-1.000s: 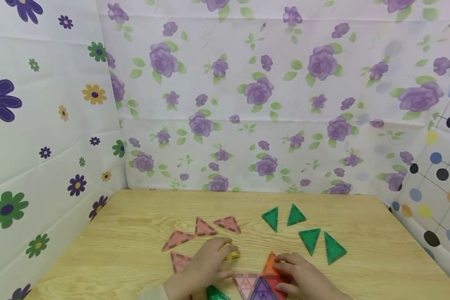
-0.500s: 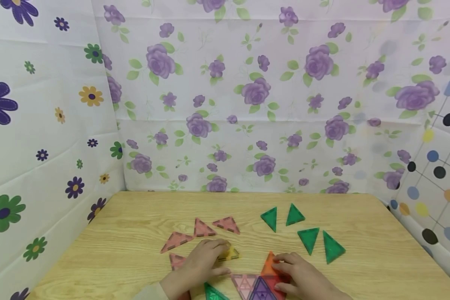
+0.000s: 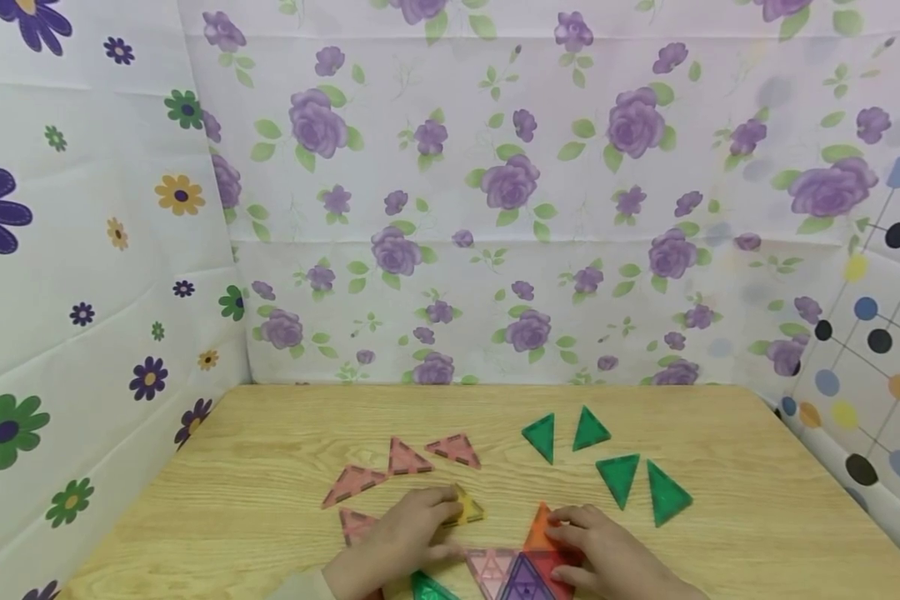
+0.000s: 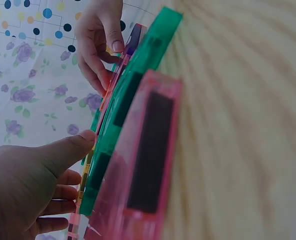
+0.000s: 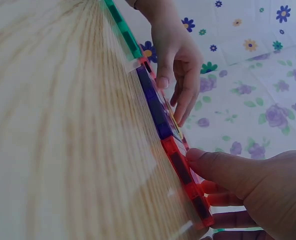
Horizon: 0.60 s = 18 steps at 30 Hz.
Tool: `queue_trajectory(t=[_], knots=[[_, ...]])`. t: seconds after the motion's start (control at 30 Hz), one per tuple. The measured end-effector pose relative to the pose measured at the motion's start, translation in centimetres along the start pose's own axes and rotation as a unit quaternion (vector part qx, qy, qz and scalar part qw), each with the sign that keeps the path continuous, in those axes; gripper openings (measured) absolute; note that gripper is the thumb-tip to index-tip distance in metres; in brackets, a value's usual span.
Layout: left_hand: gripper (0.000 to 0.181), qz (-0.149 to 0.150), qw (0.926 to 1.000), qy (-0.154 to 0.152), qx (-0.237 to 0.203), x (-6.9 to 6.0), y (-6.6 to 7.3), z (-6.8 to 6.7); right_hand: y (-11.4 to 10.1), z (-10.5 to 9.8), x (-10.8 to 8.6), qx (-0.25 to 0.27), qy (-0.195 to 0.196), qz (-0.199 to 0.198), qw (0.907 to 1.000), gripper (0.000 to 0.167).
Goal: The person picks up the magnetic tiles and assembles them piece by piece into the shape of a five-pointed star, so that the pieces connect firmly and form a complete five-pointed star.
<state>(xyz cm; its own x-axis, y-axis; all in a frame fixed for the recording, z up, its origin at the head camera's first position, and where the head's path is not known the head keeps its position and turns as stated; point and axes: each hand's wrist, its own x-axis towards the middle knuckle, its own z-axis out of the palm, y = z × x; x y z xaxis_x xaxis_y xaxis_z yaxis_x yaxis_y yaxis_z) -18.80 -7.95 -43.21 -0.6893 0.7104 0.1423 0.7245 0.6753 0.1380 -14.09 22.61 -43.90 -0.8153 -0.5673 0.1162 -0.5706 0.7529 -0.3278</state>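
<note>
My left hand point(image 3: 408, 529) lies with its fingertips on a yellow triangular magnetic tile point(image 3: 469, 508), partly covering it. Its thumb reaches the left corner of a light pink tile point(image 3: 489, 565). That pink tile joins a purple tile point(image 3: 525, 582) and a red tile point(image 3: 546, 563) in a row along the near edge of the view. Above the red one stands an orange tile point(image 3: 537, 536). My right hand point(image 3: 607, 546) has its fingers on the orange tile and its thumb on the red one. In the right wrist view, the red tile's edge point(image 5: 180, 167) meets that thumb.
Several salmon-pink triangles, including one tile point(image 3: 405, 458), lie left and behind the left hand. At the back right are several green triangles, one a tile point(image 3: 618, 479). Another green tile point(image 3: 429, 587) sits below the left hand. Patterned cloth point(image 3: 450, 208) walls the table point(image 3: 270, 433).
The yellow tile has turned under my left fingers and shifted slightly right, toward the orange one. My right hand and the joined tiles stay in place.
</note>
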Motion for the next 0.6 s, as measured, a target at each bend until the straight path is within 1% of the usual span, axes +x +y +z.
queue_trajectory(t=[0.07, 0.2, 0.4, 0.6], knots=[[0.057, 0.008, 0.9999, 0.005, 0.005, -0.03, 0.09, 0.07, 0.0, -0.02, 0.03, 0.002, -0.002, 0.0, 1.0, 0.058], [0.056, 0.011, 0.9998, 0.007, 0.017, -0.01, 0.2, 0.21, 0.03, -0.03, 0.02, 0.003, -0.003, 0.002, 1.0, 0.058], [0.057, 0.017, 0.9995, -0.004, 0.027, -0.1, 0.57, 0.25, 0.03, -0.01, 0.0, -0.002, -0.002, -0.001, 1.0, 0.057], [0.054, 0.026, 0.999, -0.01, 0.036, 0.15, 0.83, 0.24, -0.03, -0.05, 0.07, 0.001, 0.0, -0.001, 1.0, 0.058]])
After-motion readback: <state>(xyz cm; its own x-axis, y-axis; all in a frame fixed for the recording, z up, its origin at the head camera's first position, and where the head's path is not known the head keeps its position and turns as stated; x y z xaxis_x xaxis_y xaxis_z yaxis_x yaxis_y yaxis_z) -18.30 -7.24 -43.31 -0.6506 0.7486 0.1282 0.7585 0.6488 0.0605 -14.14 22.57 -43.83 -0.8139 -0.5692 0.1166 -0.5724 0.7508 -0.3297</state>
